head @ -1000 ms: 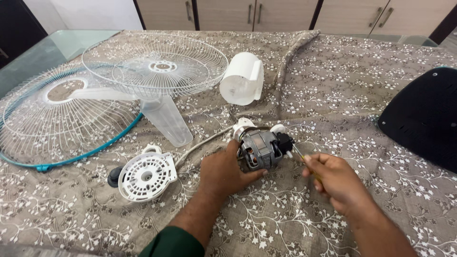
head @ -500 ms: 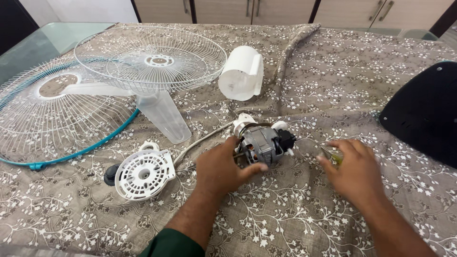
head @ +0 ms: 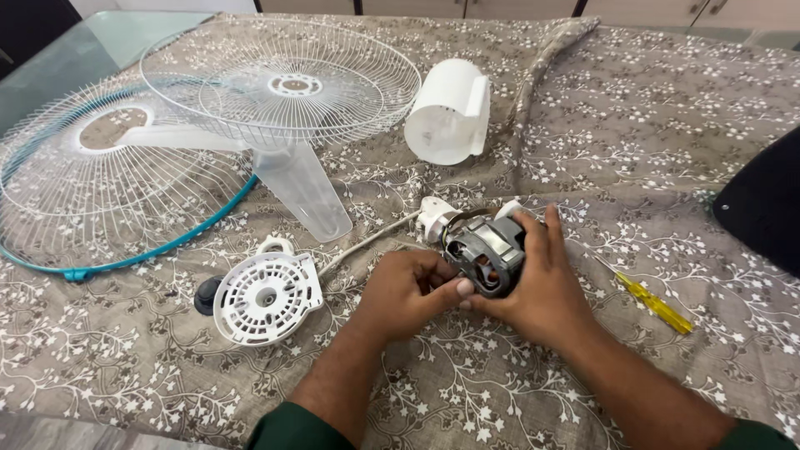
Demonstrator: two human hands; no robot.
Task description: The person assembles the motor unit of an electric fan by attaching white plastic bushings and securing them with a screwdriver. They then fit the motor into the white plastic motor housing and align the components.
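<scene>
A grey metal fan motor (head: 487, 246) with white plastic ends sits on the patterned cloth at the centre. My left hand (head: 406, 292) grips its near left side, thumb against the casing. My right hand (head: 540, 283) wraps over the motor's right side, fingers across the top. A white cord (head: 367, 243) runs from the motor toward the left. A yellow-handled screwdriver (head: 654, 303) lies on the cloth to the right of my right hand, apart from it.
A white round vented motor cover (head: 267, 297) with a black knob (head: 206, 295) lies left. Two wire fan guards (head: 283, 83), one teal-rimmed (head: 50, 167), and clear blades (head: 304, 193) sit at far left. A white cylindrical housing (head: 450, 112) stands behind. A black base (head: 767, 200) is at right.
My right hand laid the screwdriver down on the cloth and moved left onto the motor. My left hand stayed on the motor. The view shifted slightly.
</scene>
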